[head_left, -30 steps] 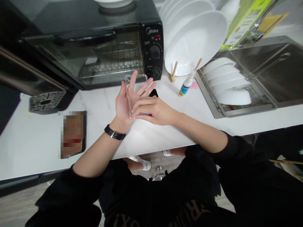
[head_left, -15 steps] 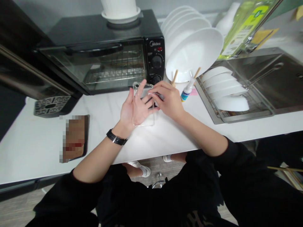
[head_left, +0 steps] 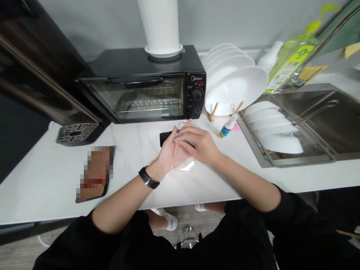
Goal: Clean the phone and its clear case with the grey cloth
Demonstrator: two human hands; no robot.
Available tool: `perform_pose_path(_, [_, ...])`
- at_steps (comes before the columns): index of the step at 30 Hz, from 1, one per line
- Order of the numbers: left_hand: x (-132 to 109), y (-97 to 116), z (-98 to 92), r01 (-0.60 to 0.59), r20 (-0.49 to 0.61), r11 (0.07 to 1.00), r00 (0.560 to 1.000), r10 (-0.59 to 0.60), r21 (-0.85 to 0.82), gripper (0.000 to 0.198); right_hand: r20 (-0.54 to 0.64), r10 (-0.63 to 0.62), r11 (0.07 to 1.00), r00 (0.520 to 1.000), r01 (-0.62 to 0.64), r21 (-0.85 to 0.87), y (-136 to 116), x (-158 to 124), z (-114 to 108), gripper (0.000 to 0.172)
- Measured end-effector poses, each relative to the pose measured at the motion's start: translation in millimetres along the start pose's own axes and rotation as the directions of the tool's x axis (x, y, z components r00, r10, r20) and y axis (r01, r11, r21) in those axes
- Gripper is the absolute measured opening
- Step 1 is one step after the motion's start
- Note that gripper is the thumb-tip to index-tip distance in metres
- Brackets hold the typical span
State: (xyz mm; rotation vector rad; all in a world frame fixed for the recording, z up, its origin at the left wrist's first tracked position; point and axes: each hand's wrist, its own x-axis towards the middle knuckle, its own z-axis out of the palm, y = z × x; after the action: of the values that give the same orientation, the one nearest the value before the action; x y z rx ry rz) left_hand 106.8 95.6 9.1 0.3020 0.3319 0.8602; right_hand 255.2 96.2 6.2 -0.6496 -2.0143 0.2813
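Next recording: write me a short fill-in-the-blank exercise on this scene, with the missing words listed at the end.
1. The transparent case lies over the ____ of the left hand.
2. The wrist band is ____ in colour.
3. The white container stands on ____ of the toaster oven.
4. In the picture, the sink rack is to the ____ of the small spray bottle.

Missing words: palm; black; top; right.

A white counter carries a toaster oven and spray bottle.
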Motion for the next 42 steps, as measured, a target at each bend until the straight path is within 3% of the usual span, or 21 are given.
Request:
perform_pose_path(4, [-3.7, 11.3, 1.1, -0.144, -0.002, 0.976, 0.989, 0.146, 0.163, 0.063, 0.167, -0.154, 0.987, 0.974, 0.142, 0.080, -8.9, -0.8, -0.7, 0.016])
perform_pose_path(8, [-7.2, 23.8, 2.7, -0.247, -0.018, 0.953, 0.967, 0.254, 0.177, 0.062, 0.283, -0.149, 0.988, 0.947, 0.132, 0.080, -9.5, 0.3, -7.6, 0.018])
perform_pose_path(11, [-7.5, 23.7, 4.8, -0.237, -0.019, 0.955, 0.969, 0.244, 0.180, 0.060, 0.206, -0.087, 0.995, 0.975, 0.095, -0.027, 1.1, 2.9, -14.6, 0.019])
perform_pose_path(15, [-4.6, 12.5, 5.0, -0.077, -0.009, 0.984, 0.997, 0.079, 0.161, 0.059, -0.044, 0.034, 0.979, 0.998, -0.042, -0.198, 13.9, 6.4, -22.8, 0.020])
perform_pose_path(17, [-3.3, 7.8, 3.1, 0.026, 0.007, 0.989, 1.000, -0.027, 0.144, 0.056, -0.133, 0.068, 0.970, 0.989, -0.097, -0.223, 14.4, 7.1, -23.6, 0.018])
perform_pose_path(20, [-2.3, 5.2, -0.8, 0.121, 0.021, 0.984, 0.992, -0.125, 0.133, 0.055, -0.159, 0.104, 0.977, 0.982, -0.131, -0.171, 9.8, 6.5, -19.4, 0.017])
perform_pose_path(23, [-2.3, 5.4, -2.3, 0.142, 0.009, 0.982, 0.990, -0.144, 0.128, 0.058, -0.085, 0.089, 0.989, 0.992, -0.098, -0.107, 4.9, 4.6, -13.0, 0.017])
perform_pose_path(26, [-3.1, 7.7, 0.9, 0.062, -0.052, 0.992, 0.997, -0.057, 0.112, 0.055, 0.048, 0.011, 0.999, 0.999, -0.010, -0.035, -0.7, 2.8, -8.8, 0.016])
perform_pose_path(31, [-9.0, 30.8, 9.6, -0.041, -0.065, 0.926, 0.995, 0.071, 0.376, 0.066, 0.319, -0.130, 0.982, 0.939, 0.078, 0.171, -17.5, 3.9, -10.2, 0.014])
perform_pose_path(33, [-13.8, 47.1, 13.2, -0.157, -0.055, 0.850, 0.976, 0.212, 0.503, 0.067, 0.392, -0.121, 0.961, 0.912, 0.010, 0.275, -21.5, 6.4, -15.1, 0.011])
perform_pose_path(35, [-19.9, 60.7, 17.2, -0.245, -0.022, 0.691, 0.935, 0.353, 0.680, 0.071, 0.315, -0.044, 0.941, 0.948, -0.067, 0.333, -20.1, 9.9, -22.5, 0.010])
perform_pose_path(37, [-27.2, 65.1, 20.8, -0.250, 0.038, 0.463, 0.907, 0.419, 0.850, 0.073, 0.040, 0.079, 0.938, 0.996, -0.088, 0.335, -13.5, 13.7, -30.9, 0.008])
perform_pose_path(38, [-31.3, 62.7, 21.8, -0.224, 0.070, 0.338, 0.909, 0.411, 0.914, 0.074, -0.133, 0.129, 0.943, 0.983, -0.080, 0.322, -9.0, 15.4, -34.6, 0.007])
perform_pose_path(40, [-40.3, 49.1, 21.2, -0.164, 0.128, 0.081, 0.934, 0.334, 0.983, 0.074, -0.417, 0.174, 0.956, 0.892, -0.050, 0.290, 0.2, 18.0, -39.9, 0.005])
perform_pose_path(42, [-50.2, 27.7, 16.5, -0.149, 0.203, -0.197, 0.935, 0.291, 0.969, 0.074, -0.549, 0.181, 0.964, 0.816, -0.035, 0.265, 6.9, 19.0, -41.4, 0.005])
